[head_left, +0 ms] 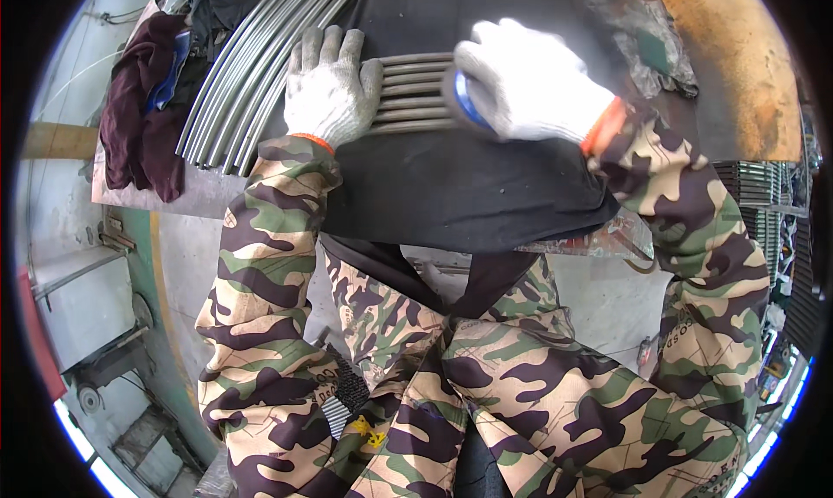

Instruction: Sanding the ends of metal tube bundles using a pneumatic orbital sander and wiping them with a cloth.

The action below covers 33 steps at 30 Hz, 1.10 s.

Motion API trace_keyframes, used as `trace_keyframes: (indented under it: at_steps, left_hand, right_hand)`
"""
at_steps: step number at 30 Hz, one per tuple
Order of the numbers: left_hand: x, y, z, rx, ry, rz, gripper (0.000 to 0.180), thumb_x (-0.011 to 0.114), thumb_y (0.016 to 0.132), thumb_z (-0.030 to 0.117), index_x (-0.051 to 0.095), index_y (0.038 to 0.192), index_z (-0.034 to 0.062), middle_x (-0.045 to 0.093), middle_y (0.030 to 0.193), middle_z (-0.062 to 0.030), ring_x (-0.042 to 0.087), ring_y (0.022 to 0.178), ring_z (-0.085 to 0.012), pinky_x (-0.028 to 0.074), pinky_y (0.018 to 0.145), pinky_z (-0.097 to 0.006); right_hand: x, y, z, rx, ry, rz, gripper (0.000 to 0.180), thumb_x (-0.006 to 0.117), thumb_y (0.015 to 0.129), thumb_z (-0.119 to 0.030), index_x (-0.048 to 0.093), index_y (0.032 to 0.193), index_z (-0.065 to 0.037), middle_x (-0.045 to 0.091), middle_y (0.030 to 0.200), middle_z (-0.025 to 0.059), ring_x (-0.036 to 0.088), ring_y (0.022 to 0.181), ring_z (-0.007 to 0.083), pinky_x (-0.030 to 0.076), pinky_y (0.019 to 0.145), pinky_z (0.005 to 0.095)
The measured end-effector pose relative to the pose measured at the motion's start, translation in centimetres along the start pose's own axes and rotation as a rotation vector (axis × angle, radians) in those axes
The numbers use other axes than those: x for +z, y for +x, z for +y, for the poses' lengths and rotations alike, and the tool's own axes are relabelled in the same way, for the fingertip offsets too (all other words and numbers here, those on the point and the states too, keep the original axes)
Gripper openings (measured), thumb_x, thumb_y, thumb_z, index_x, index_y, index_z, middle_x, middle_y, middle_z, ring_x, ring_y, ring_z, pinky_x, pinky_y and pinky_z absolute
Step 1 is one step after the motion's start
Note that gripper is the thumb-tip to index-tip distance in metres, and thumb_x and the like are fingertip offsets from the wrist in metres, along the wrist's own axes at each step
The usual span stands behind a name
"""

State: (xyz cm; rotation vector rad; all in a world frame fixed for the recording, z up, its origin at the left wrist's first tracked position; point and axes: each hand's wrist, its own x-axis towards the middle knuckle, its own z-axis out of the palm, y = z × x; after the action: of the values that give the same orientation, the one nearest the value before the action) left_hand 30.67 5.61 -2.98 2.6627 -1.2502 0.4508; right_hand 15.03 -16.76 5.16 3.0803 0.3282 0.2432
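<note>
Several short metal rods (412,90) lie side by side on a black cloth (468,186) in front of me. My left hand (328,86), in a whitish work glove with grey fingers, lies flat over their left ends with its fingers stretched out. In a matching glove, my right hand (529,81) is closed around a rounded pad with a blue edge (468,99), held over the right part of the rods. The pad's working face is hidden, and that hand is bright and slightly blurred, so its exact kind cannot be made out.
Long curved-looking shiny metal rods (252,81) are bunched left of my left hand. Dark maroon cloth (143,108) lies at the table's left edge. Crumpled clear plastic (646,64) and a rusty-brown board (737,64) are at the right. More rods (755,186) are stacked beyond my right arm.
</note>
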Motion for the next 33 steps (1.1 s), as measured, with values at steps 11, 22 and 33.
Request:
trace_keyframes:
  at_steps: [11,22,33]
  left_hand:
    - [1.2,-0.1,-0.2,0.116,0.001,0.253,0.044,0.063,0.096,0.031,0.069,0.128,0.0010,0.065,0.120,-0.0173,0.056,0.125,-0.0404,0.044,0.111,-0.053]
    - [1.2,-2.3,0.0,0.114,-0.047,0.215,0.049,0.062,0.098,0.031,0.062,0.135,-0.0007,0.061,0.134,-0.0216,0.051,0.133,-0.0455,0.038,0.118,-0.057]
    - [-0.4,-3.3,1.2,0.123,-0.249,0.003,0.051,0.066,0.095,0.023,0.059,0.138,-0.0037,0.061,0.140,-0.0299,0.053,0.130,-0.0476,0.040,0.114,-0.056]
  right_hand:
    - [-0.1,0.7,-1.6,-0.008,0.043,-0.043,0.031,0.061,0.095,-0.027,0.074,0.115,-0.008,0.072,0.113,0.0197,0.072,0.109,0.0387,0.062,0.088,0.0522]
    - [0.1,2.6,-2.1,0.071,0.063,-0.053,0.029,0.061,0.095,-0.027,0.073,0.113,-0.007,0.071,0.111,0.0199,0.072,0.103,0.0390,0.060,0.089,0.0543]
    - [4.6,3.1,6.0,0.230,-0.122,0.067,0.024,0.069,0.086,-0.027,0.075,0.104,-0.012,0.072,0.099,0.0137,0.074,0.093,0.0325,0.061,0.076,0.0491]
